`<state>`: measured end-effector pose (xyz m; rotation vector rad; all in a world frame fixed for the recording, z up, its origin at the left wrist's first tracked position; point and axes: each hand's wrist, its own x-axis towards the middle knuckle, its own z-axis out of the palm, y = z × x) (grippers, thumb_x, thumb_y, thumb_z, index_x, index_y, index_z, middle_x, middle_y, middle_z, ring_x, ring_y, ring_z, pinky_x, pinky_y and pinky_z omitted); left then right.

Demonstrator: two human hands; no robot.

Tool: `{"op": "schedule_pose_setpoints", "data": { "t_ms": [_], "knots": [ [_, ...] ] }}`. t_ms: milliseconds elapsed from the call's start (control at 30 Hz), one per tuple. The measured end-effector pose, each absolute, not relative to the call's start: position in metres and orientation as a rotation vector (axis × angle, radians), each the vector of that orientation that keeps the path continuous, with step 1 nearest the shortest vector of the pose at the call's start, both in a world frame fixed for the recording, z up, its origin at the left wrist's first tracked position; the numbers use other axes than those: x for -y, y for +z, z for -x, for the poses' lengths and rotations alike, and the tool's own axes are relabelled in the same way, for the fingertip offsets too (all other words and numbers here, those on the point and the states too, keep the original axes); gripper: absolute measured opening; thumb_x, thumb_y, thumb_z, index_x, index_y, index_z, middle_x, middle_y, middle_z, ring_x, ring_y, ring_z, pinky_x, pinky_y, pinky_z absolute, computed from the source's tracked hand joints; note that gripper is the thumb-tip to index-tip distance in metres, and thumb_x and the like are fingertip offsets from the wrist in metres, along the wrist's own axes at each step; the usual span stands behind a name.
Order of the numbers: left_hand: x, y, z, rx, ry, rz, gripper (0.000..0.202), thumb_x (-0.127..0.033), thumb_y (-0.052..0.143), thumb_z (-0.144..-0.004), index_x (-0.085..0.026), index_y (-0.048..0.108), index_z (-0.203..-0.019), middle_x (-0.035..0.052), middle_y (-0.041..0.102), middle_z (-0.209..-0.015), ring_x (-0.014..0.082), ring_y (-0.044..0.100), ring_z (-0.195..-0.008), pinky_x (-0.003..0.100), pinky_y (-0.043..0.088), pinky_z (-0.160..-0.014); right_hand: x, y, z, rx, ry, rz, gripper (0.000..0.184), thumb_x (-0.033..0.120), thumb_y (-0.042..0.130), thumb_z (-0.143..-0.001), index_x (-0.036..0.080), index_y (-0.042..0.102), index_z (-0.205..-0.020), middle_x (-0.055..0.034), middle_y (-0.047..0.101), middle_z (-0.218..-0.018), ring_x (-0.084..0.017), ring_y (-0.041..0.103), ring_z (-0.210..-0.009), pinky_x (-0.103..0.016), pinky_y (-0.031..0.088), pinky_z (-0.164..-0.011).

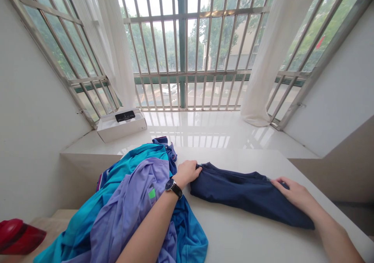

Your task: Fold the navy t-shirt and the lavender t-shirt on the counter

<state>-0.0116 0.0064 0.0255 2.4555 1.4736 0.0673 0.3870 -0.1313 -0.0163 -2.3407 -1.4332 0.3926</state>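
Observation:
A dark navy garment (242,191), folded into a long strip, lies on the white table; its exact kind is hidden by the folds. My left hand (188,173), with a watch (173,187) on the wrist, grips its upper left corner, fingers closed. At the upper edge towards the right, my right hand (292,193) pinches the cloth between thumb and fingers. Left of the garment is a loose heap of clothes: a lavender one (125,208) over a teal one (96,212), with blue cloth (189,232) below. My left forearm crosses over this heap.
The white table (233,237) meets a glossy window sill (198,128). On the sill stands a white box (122,129) with a black phone-like object (125,116) on top. Barred windows and white curtains (263,60) rise behind. A red object (22,235) sits low at the left.

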Motion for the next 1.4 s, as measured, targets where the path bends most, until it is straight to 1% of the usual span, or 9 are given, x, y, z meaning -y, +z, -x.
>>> {"op": "schedule_pose_setpoints", "data": {
  "t_ms": [267,467,600,700,800,1067,1167,1300,1400],
  "knots": [
    [-0.012,0.022,0.012,-1.459,0.100,-2.436,0.035,-0.048,0.046,-0.092,-0.020,0.065,-0.096,0.0112,0.071,-0.104,0.0270,0.066,-0.100,0.033,0.049,-0.081,0.132,-0.012,-0.380,1.473,0.352,2.347,0.044,0.066,0.043,-0.078,0.028,0.066,-0.077,-0.0046,0.074,-0.078,-0.029,0.069,-0.081,-0.037,0.050,-0.078],
    [-0.012,0.021,0.010,-1.500,0.103,-2.448,0.033,-0.047,0.047,-0.093,-0.021,0.065,-0.102,0.0107,0.070,-0.104,0.0260,0.065,-0.100,0.032,0.048,-0.080,0.133,-0.009,-0.372,1.438,0.265,2.373,0.042,0.063,0.045,-0.081,0.028,0.068,-0.081,-0.0054,0.074,-0.079,-0.028,0.068,-0.080,-0.035,0.049,-0.074],
    [-0.015,0.021,0.012,-1.473,0.133,-2.431,0.032,-0.047,0.048,-0.093,-0.022,0.064,-0.103,0.0098,0.070,-0.105,0.0257,0.065,-0.101,0.032,0.047,-0.081,0.135,-0.005,-0.369,1.411,0.279,2.346,0.042,0.063,0.047,-0.081,0.027,0.068,-0.083,-0.0060,0.074,-0.085,-0.028,0.067,-0.085,-0.035,0.048,-0.078],
    [-0.020,0.021,0.015,-1.440,0.183,-2.346,0.032,-0.048,0.054,-0.089,-0.022,0.062,-0.106,0.0078,0.070,-0.106,0.0243,0.064,-0.102,0.030,0.047,-0.081,0.139,0.001,-0.370,1.386,0.342,2.292,0.043,0.065,0.052,-0.078,0.026,0.068,-0.083,-0.0057,0.074,-0.089,-0.027,0.066,-0.088,-0.034,0.048,-0.080],
    [-0.024,0.024,0.021,-1.423,0.206,-2.267,0.040,-0.051,0.063,-0.080,-0.021,0.061,-0.108,0.0064,0.070,-0.103,0.0234,0.065,-0.097,0.028,0.047,-0.076,0.146,0.006,-0.376,1.389,0.436,2.214,0.044,0.067,0.057,-0.074,0.024,0.067,-0.083,-0.0051,0.074,-0.091,-0.026,0.066,-0.087,-0.032,0.048,-0.076],
    [-0.023,0.034,0.030,-1.467,0.191,-2.362,0.028,-0.044,0.065,-0.078,-0.022,0.063,-0.096,0.0028,0.069,-0.091,0.0206,0.064,-0.084,0.027,0.043,-0.065,0.155,0.006,-0.395,1.360,0.396,2.192,0.046,0.067,0.065,-0.068,0.021,0.064,-0.075,-0.0021,0.066,-0.068,-0.022,0.060,-0.068,-0.030,0.044,-0.063],
    [-0.023,0.034,0.030,-1.484,0.232,-2.381,0.026,-0.041,0.065,-0.077,-0.023,0.063,-0.096,0.0032,0.069,-0.090,0.0204,0.064,-0.083,0.026,0.042,-0.065,0.156,0.010,-0.393,1.378,0.465,2.105,0.045,0.065,0.065,-0.070,0.021,0.065,-0.079,-0.0022,0.067,-0.071,-0.022,0.060,-0.070,-0.030,0.045,-0.064],
    [-0.027,0.033,0.030,-1.368,0.354,-2.398,0.015,-0.035,0.064,-0.079,-0.021,0.063,-0.085,0.0027,0.067,-0.082,0.0191,0.061,-0.077,0.027,0.041,-0.065,0.156,0.013,-0.389,1.411,0.601,2.048,0.043,0.063,0.062,-0.073,0.022,0.068,-0.086,-0.0022,0.071,-0.080,-0.023,0.063,-0.076,-0.030,0.047,-0.068],
    [-0.032,0.032,0.030,-1.298,0.502,-2.352,0.013,-0.032,0.062,-0.081,-0.019,0.060,-0.081,0.0015,0.064,-0.077,0.0175,0.059,-0.074,0.027,0.042,-0.067,0.153,0.009,-0.390,1.420,0.534,2.056,0.040,0.061,0.057,-0.078,0.023,0.066,-0.085,-0.0023,0.071,-0.085,-0.023,0.064,-0.080,-0.031,0.047,-0.073]
  ]
}}
